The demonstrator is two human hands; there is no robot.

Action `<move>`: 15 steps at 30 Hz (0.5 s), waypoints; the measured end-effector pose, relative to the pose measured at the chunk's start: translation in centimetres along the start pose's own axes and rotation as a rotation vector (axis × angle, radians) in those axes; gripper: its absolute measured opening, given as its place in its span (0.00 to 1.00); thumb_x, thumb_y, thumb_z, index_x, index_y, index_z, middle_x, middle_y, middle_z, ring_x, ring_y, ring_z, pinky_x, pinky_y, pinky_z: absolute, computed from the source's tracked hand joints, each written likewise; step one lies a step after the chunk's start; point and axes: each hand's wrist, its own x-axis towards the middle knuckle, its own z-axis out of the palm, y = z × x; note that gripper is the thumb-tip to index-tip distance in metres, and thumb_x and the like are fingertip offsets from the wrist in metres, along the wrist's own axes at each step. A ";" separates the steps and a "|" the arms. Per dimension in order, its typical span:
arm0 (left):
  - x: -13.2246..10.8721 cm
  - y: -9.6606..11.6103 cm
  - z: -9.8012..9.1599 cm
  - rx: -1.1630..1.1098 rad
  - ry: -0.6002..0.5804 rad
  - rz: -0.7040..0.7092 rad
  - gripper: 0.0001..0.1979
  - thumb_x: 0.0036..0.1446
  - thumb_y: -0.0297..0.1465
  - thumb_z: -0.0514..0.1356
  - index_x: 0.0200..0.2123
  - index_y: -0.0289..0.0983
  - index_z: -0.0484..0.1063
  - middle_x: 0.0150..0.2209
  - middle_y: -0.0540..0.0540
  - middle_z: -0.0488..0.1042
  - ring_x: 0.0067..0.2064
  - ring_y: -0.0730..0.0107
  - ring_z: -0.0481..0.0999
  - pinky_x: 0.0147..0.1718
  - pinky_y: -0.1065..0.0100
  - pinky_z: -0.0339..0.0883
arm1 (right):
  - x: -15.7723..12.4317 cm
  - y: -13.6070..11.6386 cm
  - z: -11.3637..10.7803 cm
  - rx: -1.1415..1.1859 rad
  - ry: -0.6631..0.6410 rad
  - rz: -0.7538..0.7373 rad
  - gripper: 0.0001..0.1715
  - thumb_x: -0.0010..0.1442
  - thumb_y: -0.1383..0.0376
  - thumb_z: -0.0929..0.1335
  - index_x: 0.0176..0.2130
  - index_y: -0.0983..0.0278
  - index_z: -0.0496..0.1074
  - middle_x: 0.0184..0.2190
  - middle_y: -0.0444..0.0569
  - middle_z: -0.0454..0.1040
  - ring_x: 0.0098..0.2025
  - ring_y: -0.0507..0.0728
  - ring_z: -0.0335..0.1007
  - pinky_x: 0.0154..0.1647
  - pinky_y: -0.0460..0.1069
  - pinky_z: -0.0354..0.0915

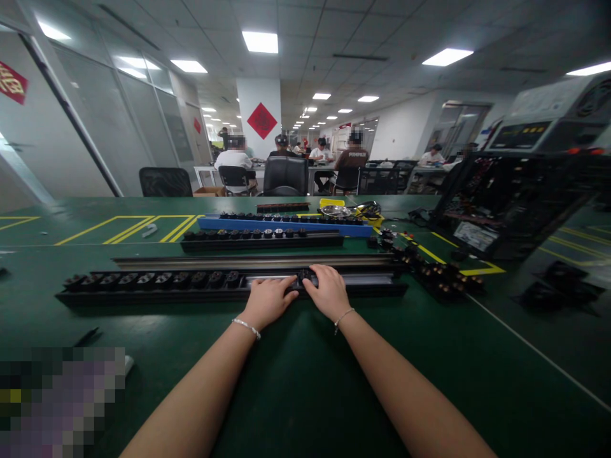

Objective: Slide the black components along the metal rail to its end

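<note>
A long black rail [157,294] lies across the green table before me, with a row of round black socket modules [196,279] seated along its left part. One more round black module [304,275] sits in the channel between my hands. My right hand [329,291] is closed around it from the right, thumb at the near side and fingers over the far side. My left hand [268,300] grips the rail just left of that module, its index finger reaching to the module's edge and its thumb at the rail's front. The fingertips partly cover the module.
Behind lie another bare rail [181,262], a filled black rail [267,242] and a blue rail [286,224]. Loose black modules [442,277] are heaped at the right, near an open computer case [482,191]. A metal dish [337,211] stands farther back. People sit at distant desks.
</note>
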 end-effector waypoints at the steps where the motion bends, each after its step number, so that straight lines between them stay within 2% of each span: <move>1: 0.0 0.0 0.0 0.007 -0.002 0.006 0.23 0.62 0.45 0.48 0.59 0.48 0.62 0.54 0.44 0.73 0.55 0.56 0.69 0.52 0.52 0.54 | 0.1 -0.3 0.0 0.006 0.003 0.027 0.23 0.59 0.56 0.63 0.52 0.62 0.69 0.54 0.51 0.70 0.58 0.60 0.58 0.59 0.56 0.52; 9: 0.1 0.0 0.4 0.044 0.024 0.015 0.24 0.61 0.46 0.50 0.59 0.50 0.61 0.52 0.43 0.74 0.53 0.53 0.70 0.50 0.50 0.55 | 0.0 -0.9 0.6 -0.029 0.036 0.058 0.19 0.57 0.55 0.65 0.47 0.57 0.72 0.55 0.50 0.68 0.58 0.62 0.56 0.59 0.61 0.47; 15: -0.1 0.0 0.8 0.073 0.061 0.026 0.24 0.61 0.46 0.50 0.59 0.50 0.61 0.51 0.44 0.75 0.52 0.54 0.71 0.49 0.50 0.56 | -0.2 -1.0 0.9 -0.030 0.073 0.061 0.18 0.58 0.57 0.64 0.46 0.61 0.72 0.54 0.52 0.70 0.58 0.61 0.58 0.60 0.61 0.47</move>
